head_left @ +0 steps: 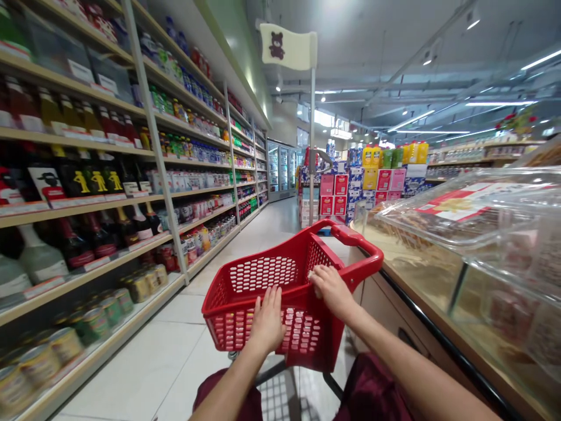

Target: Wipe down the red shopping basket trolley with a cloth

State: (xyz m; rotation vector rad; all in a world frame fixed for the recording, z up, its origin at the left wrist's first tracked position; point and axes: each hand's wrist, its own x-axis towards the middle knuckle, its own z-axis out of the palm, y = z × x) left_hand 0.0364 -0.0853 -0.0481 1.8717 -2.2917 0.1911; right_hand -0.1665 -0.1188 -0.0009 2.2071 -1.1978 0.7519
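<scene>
A small red plastic shopping cart [219,307] with perforated basket walls stands right in front of me, its red handle [366,251] on the right. My left hand [268,321] lies against the near side of the basket, fingers stretched out over the rim. Further right, my right hand [331,292] curls its fingers over the same rim, close to the handle end. The inside of the basket is partly hidden by its near wall and my hands. Behind the cart rises a pole with a cream flag [289,47] bearing a dark bear.
Shelves [160,175] of bottles and cans run along the left side of the aisle. To the right, a counter [416,280] carries clear plastic food packs [473,204]. Stacked drink boxes [339,196] stand ahead, and glass-door fridges [283,166] are at the far end.
</scene>
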